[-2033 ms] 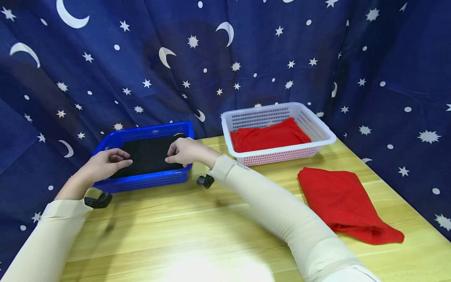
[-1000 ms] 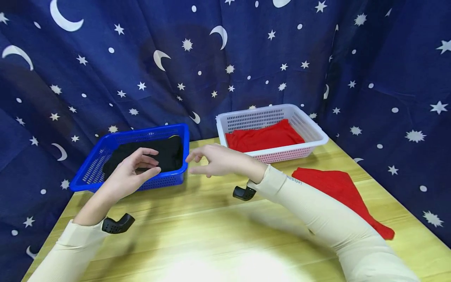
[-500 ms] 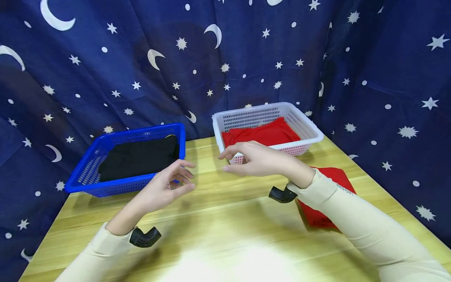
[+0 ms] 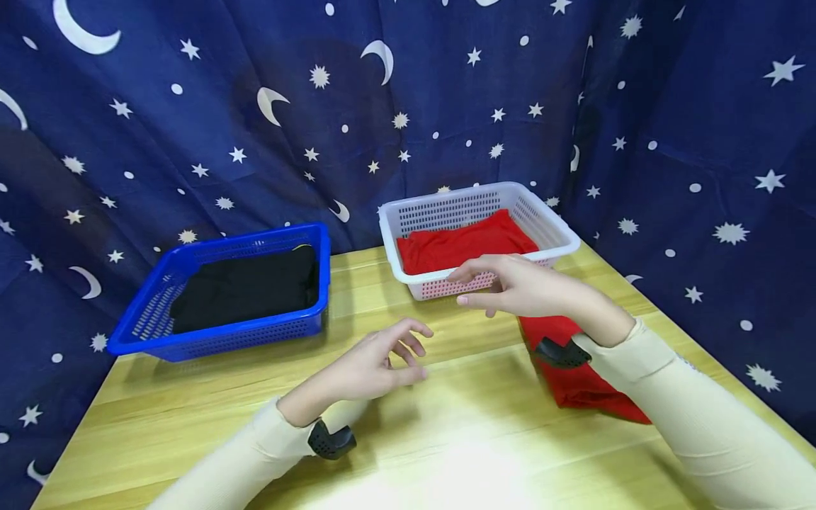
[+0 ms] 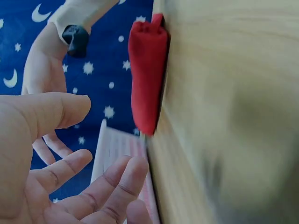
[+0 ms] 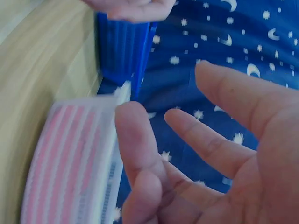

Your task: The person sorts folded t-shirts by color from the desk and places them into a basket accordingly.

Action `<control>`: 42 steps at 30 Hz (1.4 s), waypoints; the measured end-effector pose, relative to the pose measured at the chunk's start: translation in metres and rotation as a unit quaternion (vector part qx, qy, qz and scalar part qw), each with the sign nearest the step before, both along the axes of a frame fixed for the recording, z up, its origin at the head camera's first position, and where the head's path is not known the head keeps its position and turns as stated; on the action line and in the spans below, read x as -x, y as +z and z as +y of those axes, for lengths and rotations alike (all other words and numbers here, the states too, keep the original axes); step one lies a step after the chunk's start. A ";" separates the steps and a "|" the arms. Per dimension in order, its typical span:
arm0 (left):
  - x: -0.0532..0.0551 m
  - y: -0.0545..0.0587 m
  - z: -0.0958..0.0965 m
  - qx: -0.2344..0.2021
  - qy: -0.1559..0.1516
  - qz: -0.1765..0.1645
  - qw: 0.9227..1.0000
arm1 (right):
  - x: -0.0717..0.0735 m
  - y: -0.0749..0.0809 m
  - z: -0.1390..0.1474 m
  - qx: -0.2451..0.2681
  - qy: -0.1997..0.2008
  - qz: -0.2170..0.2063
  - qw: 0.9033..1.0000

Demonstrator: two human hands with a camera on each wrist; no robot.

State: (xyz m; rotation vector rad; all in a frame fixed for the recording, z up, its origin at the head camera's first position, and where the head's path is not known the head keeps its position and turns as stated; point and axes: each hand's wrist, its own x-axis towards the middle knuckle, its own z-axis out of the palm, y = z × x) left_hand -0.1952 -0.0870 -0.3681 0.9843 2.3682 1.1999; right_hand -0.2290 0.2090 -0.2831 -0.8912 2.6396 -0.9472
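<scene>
My left hand (image 4: 376,361) hovers over the middle of the table, fingers loosely bent and holding nothing. In front of the white basket (image 4: 440,289) is my right hand (image 4: 525,285), also holding nothing, its thumb and fingers spread apart. A folded red cloth (image 4: 574,382) lies on the table below the right wrist, partly hidden by that forearm; the left wrist view shows the red cloth (image 5: 148,74) edge-on as a thick folded bundle. Inside the white basket rests another red cloth (image 4: 468,244).
A blue basket (image 4: 236,331) with a black folded cloth (image 4: 248,287) in it stands at the left of the wooden table (image 4: 191,411). Behind and to the right hangs a dark blue curtain (image 4: 210,127) with moons and stars.
Both hands have left the blue basket and moved right, the right one towards the red cloth on the table. The view has turned slightly; the black cloth stays in the blue basket.
</scene>
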 end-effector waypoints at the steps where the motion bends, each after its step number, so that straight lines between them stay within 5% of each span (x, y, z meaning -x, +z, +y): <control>1: -0.001 -0.001 0.005 0.000 -0.006 -0.002 1.000 | -0.001 -0.002 0.006 0.002 -0.004 0.000 1.000; 12: -0.009 -0.018 0.054 0.041 -0.066 -0.022 0.997 | 0.002 -0.030 0.077 0.009 -0.079 -0.043 0.996; 20: -0.009 -0.020 0.080 0.077 -0.096 -0.027 0.992 | 0.006 -0.044 0.117 -0.027 -0.085 -0.084 0.993; 33: -0.015 -0.021 0.115 0.109 -0.121 -0.025 0.986 | 0.013 -0.060 0.163 -0.108 -0.160 -0.130 0.973; 42: -0.017 -0.021 0.122 0.123 -0.127 -0.022 0.984 | 0.017 -0.070 0.172 -0.096 -0.154 -0.180 0.967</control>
